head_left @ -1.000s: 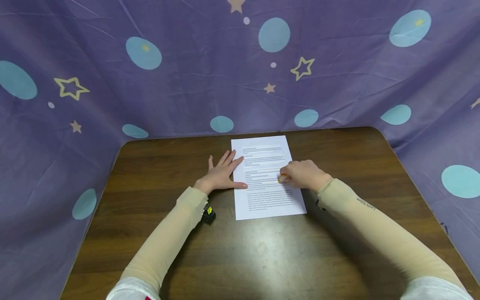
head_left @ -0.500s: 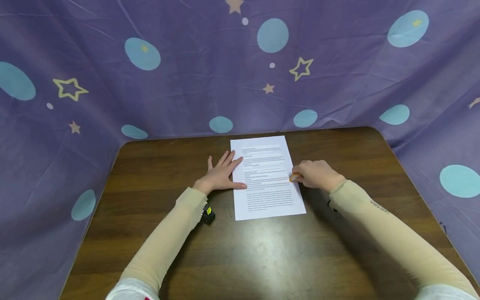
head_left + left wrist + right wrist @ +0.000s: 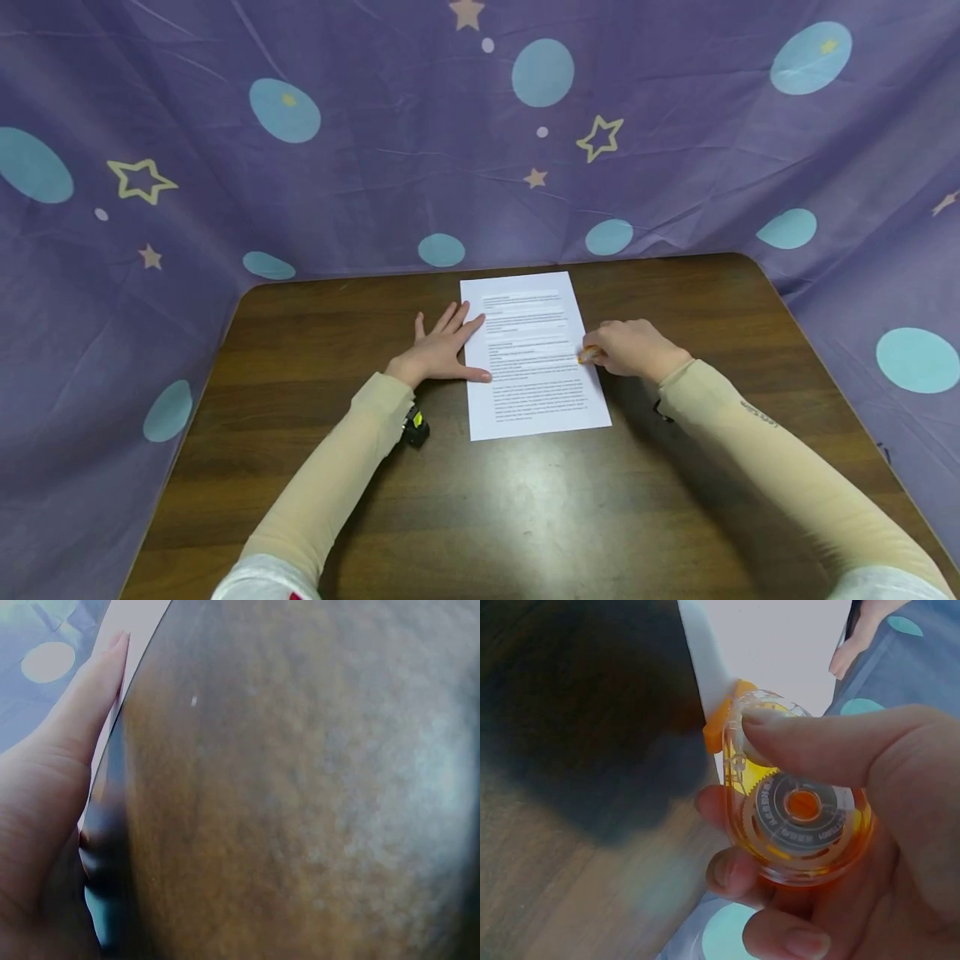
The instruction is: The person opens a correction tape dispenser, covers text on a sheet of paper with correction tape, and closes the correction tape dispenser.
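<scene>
A printed sheet of paper (image 3: pixel 536 367) lies on the wooden table, with whiter bands across some of its text lines. My left hand (image 3: pixel 438 346) rests on the sheet's left edge, fingers spread and thumb straight. In my right hand (image 3: pixel 636 348) is a correction tape (image 3: pixel 802 806), a clear and yellow dispenser with a toothed wheel. The thumb presses on its near face and the fingers curl behind it. Its orange tip (image 3: pixel 718 726) is at the paper's right edge; in the head view the fingers hide most of the dispenser.
The brown wooden table (image 3: pixel 525 517) has rounded far corners. A purple curtain (image 3: pixel 360 167) with stars and blue ovals hangs behind it and at both sides. A small black device (image 3: pixel 415 427) sits at the left wrist.
My right hand has slid right with the correction tape, from over the text to the sheet's right edge, and then stayed there. The left hand holds its place.
</scene>
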### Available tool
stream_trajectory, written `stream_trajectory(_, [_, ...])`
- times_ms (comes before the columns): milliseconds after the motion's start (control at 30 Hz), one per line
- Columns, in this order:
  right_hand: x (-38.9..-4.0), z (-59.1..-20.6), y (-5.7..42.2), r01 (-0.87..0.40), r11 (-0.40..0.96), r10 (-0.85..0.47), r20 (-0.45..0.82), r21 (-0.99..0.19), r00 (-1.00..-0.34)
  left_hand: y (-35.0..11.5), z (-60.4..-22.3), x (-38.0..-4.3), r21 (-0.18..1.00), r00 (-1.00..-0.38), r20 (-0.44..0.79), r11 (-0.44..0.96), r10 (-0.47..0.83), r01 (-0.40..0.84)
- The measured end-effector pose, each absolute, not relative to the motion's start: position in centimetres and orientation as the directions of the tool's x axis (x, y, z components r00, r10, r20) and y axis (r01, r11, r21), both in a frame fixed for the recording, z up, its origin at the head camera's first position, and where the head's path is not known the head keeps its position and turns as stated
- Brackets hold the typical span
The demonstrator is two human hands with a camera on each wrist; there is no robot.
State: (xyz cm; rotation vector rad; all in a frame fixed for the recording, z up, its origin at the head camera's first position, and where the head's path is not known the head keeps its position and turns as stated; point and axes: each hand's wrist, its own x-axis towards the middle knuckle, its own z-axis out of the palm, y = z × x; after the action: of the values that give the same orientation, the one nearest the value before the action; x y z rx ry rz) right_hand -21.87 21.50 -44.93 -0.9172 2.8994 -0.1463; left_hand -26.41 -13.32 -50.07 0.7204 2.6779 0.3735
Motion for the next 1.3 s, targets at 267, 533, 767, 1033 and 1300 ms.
stream_trajectory(267, [-22.0,-44.7,20.1,-0.605,0.787,-0.613,-0.044,-0.122,-0.789,-13.6,-50.6,-26.8,0.361,-0.812,-0.253,0.830,0.526,0.425])
stream_trajectory(533, [-22.2,-44.5,17.3,-0.654,0.748,-0.662,-0.053,-0.112,-0.748,-13.7,-50.7,-26.7,0.375,-0.810,-0.256,0.827,0.528,0.420])
stream_trajectory(767, [-22.7,-44.7,14.6,-0.696,0.712,-0.701,-0.041,-0.097,-0.712,-13.5,-50.4,-26.7,0.356,-0.812,-0.254,0.832,0.525,0.426])
stream_trajectory(1033, [-22.6,-45.1,11.5,-0.723,0.684,-0.729,-0.098,-0.098,-0.677,-13.4,-50.1,-26.5,0.345,-0.814,-0.254,0.835,0.522,0.428])
stream_trajectory(1300, [-23.3,-44.7,10.9,-0.692,0.712,-0.702,-0.091,-0.119,-0.707,-13.5,-50.3,-26.6,0.335,-0.813,-0.251,0.835,0.525,0.436])
